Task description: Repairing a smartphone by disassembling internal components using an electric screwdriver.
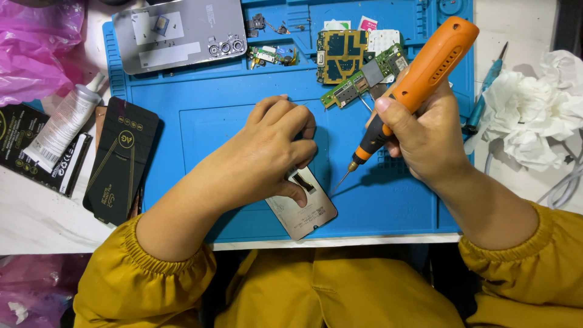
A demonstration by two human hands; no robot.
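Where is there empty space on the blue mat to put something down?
Bare mat lies between the silver back cover and the left hand. Another bare strip runs below the right hand, beside the phone frame. The top edge is crowded with circuit boards and small parts.

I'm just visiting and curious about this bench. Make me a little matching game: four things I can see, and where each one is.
Things:
1. screwdriver
2. phone frame
3. tube
4. tissue

Places:
A. far right, off the mat
B. under the left hand
C. far left, on a black packet
D. in the right hand

Pairs: 1-D, 2-B, 3-C, 4-A
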